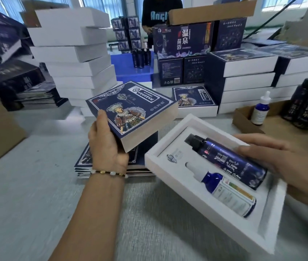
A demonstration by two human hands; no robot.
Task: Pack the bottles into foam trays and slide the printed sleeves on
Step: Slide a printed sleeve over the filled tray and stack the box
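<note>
A white foam tray [170, 176] lies on the table at the lower right. In it a tall dark blue spray bottle [230, 159] lies across the upper slot, and a blue dropper bottle [224, 191] with a white label lies in the lower slot. My right hand [285, 166] rests on the spray bottle's far end with fingers nearly straight. My left hand [106, 144] grips a dark blue printed sleeve [130, 112], opened into a box shape, lifted above a pile of flat sleeves [141, 162].
Empty white trays [74, 53] are stacked at the back left. Finished sleeved boxes [247, 80] are stacked at the back right. A cardboard box [243, 117] at the right holds a dropper bottle [260, 110] and dark spray bottles [307, 102]. A person [158, 14] stands across the table.
</note>
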